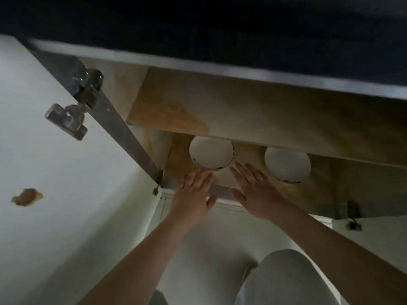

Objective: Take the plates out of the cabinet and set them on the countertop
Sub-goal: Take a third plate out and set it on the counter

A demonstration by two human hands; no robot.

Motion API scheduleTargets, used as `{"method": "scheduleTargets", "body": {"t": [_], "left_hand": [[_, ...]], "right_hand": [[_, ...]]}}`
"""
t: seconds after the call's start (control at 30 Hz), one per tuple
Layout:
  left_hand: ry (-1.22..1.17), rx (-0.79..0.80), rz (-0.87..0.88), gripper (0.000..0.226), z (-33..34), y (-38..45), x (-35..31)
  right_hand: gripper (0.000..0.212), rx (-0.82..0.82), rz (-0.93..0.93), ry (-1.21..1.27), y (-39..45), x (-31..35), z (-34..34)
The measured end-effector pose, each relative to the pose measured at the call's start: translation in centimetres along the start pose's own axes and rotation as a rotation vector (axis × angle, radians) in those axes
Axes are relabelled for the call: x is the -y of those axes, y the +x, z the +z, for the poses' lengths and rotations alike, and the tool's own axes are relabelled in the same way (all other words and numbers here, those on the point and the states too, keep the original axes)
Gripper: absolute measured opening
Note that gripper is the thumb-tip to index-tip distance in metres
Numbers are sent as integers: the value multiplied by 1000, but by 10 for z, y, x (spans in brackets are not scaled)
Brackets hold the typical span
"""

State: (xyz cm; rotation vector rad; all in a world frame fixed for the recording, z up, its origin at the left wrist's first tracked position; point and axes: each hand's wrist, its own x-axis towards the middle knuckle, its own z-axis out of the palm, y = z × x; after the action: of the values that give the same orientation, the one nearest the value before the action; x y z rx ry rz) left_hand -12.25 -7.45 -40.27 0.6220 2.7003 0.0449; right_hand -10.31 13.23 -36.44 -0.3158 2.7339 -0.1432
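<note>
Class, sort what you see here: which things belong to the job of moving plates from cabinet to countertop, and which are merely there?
Belongs to the job:
left plate
right plate
left hand
right hand
cabinet shelf

Merely there:
door hinge
brown mark on the open door

I am seeing two bare forearms with no sleeves, watch or rings on the left hand (193, 194) or right hand (257, 194). The person is wearing light grey trousers (284, 280).

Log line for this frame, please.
stage: reaching | left hand: open, near left plate | right hand: open, between plates | right plate: untouched
</note>
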Motion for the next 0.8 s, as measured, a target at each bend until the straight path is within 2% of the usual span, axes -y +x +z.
{"method": "scheduleTargets", "body": {"t": [0.1, 0.27, 0.5, 0.8], "left_hand": [[19, -2, 20, 64, 27, 35, 12], [106, -43, 28, 67, 66, 78, 35], [213, -84, 79, 69, 97, 120, 66], [125, -41, 63, 66, 133, 144, 81]], "right_hand": [[68, 20, -13, -4, 39, -18, 38], [71, -35, -42, -7, 92, -36, 88], [72, 65, -60, -88, 137, -39, 119], [71, 95, 92, -8, 163, -42, 150]]}}
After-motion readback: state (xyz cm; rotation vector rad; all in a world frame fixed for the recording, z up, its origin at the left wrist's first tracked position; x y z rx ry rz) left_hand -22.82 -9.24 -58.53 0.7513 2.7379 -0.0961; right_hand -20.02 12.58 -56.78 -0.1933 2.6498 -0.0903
